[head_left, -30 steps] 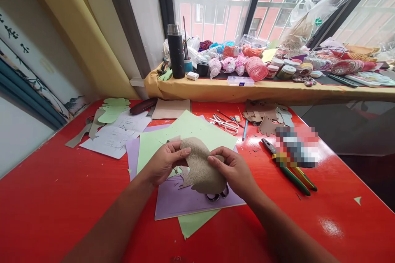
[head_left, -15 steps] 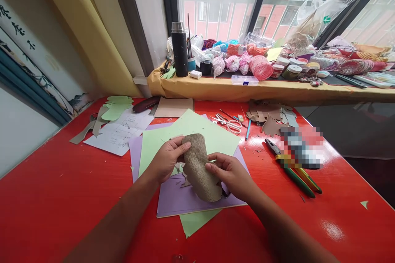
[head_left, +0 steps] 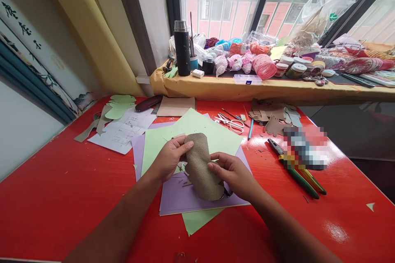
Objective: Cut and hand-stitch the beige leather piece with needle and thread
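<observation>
Between my hands is a curved piece of olive-brown pebbled leather [head_left: 202,168], held above the stacked paper. My left hand [head_left: 171,156] pinches its upper left edge between thumb and fingers. On the other side, my right hand [head_left: 230,172] grips the right edge with thumb and fingertips. Something small and dark shows below my right fingers, too hidden to name. Under the leather lie a purple sheet [head_left: 174,203] and a light green sheet [head_left: 191,125], with small scraps on them.
White-handled scissors [head_left: 231,123] and a blue pencil [head_left: 250,129] lie beyond the paper. Pliers [head_left: 296,174] rest at right, beside a blurred patch. Brown leather cutouts [head_left: 273,115] sit at the back right, a written sheet [head_left: 123,131] at left. A black thermos [head_left: 182,51] stands on the sill.
The whole view has shifted slightly, so everything sits a little further right. Both hands keep the same grip on the leather, which looks nearly unchanged.
</observation>
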The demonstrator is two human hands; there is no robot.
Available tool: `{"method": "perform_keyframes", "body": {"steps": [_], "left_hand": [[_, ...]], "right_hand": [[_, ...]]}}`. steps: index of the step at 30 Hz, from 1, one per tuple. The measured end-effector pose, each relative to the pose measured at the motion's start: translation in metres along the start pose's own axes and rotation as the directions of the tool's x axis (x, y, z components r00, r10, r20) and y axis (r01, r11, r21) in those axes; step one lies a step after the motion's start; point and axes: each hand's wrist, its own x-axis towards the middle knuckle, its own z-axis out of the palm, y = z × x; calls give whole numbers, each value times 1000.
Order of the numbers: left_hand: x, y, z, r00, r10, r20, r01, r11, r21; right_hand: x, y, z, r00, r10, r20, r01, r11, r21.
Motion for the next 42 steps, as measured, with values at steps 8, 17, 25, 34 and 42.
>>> {"method": "perform_keyframes", "body": {"steps": [8, 17, 25, 34, 42], "left_hand": [[5, -4, -3, 997, 25, -74, -30, 997, -75], [6, -7, -4, 998, -18, -52, 6, 974, -224], [1, -3, 2, 987, -56, 150, 66, 996, -63], [3, -6, 3, 997, -27, 68, 32, 997, -74], [4, -3, 2, 1000, -21, 11, 22, 998, -65]], "right_hand": [[1, -5, -2, 999, -6, 37, 5, 1000, 22], [5, -7, -6, 1000, 4, -2, -4, 995, 103], [8, -8, -14, 997, -32, -73, 39, 994, 101], [8, -9, -15, 999, 14, -50, -6, 988, 153], [8, -11, -17, 993, 37, -114, -14, 981, 191]]}}
